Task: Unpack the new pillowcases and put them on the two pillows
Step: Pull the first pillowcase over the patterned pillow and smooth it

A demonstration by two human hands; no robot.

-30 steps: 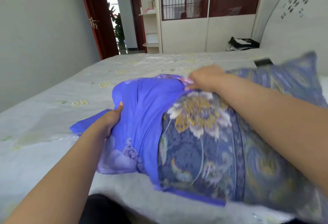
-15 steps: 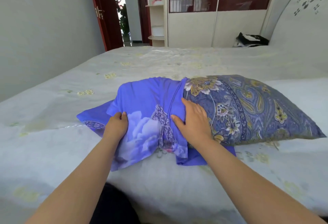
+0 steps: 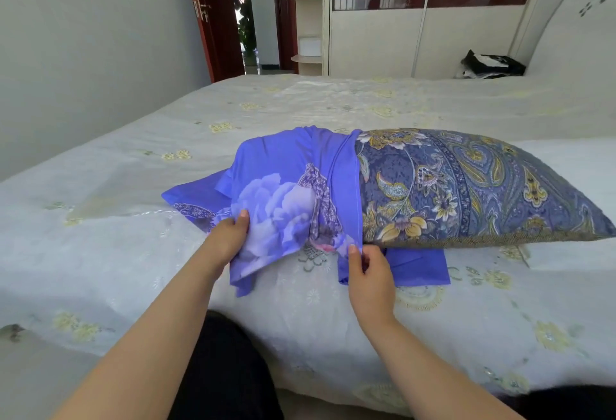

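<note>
A pillow (image 3: 466, 186) with a blue and yellow paisley pattern lies on the bed. A violet-blue pillowcase (image 3: 286, 186) printed with a pale flower covers only its left end and bunches up there. My left hand (image 3: 230, 236) grips the pillowcase's loose left part from below. At the near edge of the pillowcase's opening, just below the pillow, my right hand (image 3: 370, 273) pinches the hem. A flap of the pillowcase sticks out from under the pillow to the right of that hand.
The bed (image 3: 133, 269) carries a pale cover with small yellow flowers. A black and white bag (image 3: 490, 66) lies at the far right by the headboard (image 3: 573, 19). A wardrobe and an open red door (image 3: 213, 13) stand beyond the bed.
The pillow, held up a second ago, now lies flat on the bed. My right hand slid off its top down to the pillowcase's near hem. My left hand stays on the pillowcase.
</note>
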